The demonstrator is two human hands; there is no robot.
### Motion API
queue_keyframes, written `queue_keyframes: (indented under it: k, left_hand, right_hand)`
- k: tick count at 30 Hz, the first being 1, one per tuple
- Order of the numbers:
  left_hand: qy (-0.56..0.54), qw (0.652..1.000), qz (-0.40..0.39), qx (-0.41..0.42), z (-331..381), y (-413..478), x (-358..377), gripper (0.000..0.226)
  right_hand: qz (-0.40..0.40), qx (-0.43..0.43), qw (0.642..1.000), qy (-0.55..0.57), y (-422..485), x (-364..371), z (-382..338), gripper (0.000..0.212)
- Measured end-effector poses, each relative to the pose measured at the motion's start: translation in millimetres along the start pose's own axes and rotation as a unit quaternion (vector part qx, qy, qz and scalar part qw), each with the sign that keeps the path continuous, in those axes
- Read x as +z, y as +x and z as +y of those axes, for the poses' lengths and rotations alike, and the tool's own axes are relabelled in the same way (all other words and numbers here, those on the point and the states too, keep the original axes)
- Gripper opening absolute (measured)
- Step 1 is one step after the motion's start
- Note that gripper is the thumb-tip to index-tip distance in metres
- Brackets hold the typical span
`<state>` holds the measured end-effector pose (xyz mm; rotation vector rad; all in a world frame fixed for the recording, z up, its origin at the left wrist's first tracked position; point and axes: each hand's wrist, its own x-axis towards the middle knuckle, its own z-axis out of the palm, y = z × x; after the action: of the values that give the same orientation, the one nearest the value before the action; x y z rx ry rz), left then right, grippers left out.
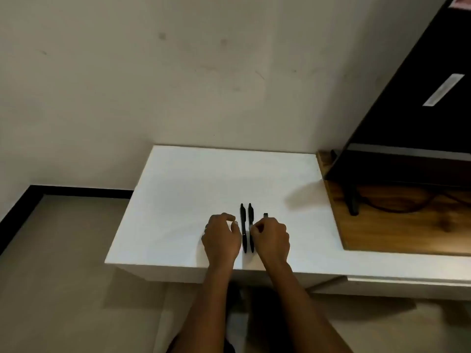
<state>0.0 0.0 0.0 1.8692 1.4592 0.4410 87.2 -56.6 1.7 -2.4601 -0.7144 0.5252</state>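
Note:
Two black pens lie side by side on the white table, pointing away from me: the left pen and the right pen. My left hand rests on the table just left of them with its fingers curled; I see nothing in it. My right hand sits just right of the pens, fingers curled, its fingertips against the right pen. The dark end of a third pen sticks out past its knuckles, apparently gripped in that hand.
A wooden board adjoins the table on the right and carries a black screen on a stand with a cable. The wall rises right behind the table. Tiled floor lies to the left and below.

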Motion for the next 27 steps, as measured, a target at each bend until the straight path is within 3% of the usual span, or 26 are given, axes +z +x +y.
queue_keyframes:
  k: [8,14,18,27]
  left_hand:
    - [-0.020,0.996,0.082,0.037,-7,15,16,0.018]
    - [-0.047,0.997,0.048,0.032,5,27,24,0.017]
    - [-0.053,0.997,0.038,0.031,11,33,28,0.017]
    - [-0.047,0.998,0.032,0.015,10,40,22,0.017]
  right_hand:
    - [0.044,0.016,0.998,-0.030,20,16,4,0.018]
    - [0.017,0.014,0.999,-0.024,30,19,1,0.015]
    - [0.003,0.022,1.000,-0.011,37,18,4,0.029]
    - [0.001,0.020,0.999,-0.027,38,26,6,0.033]
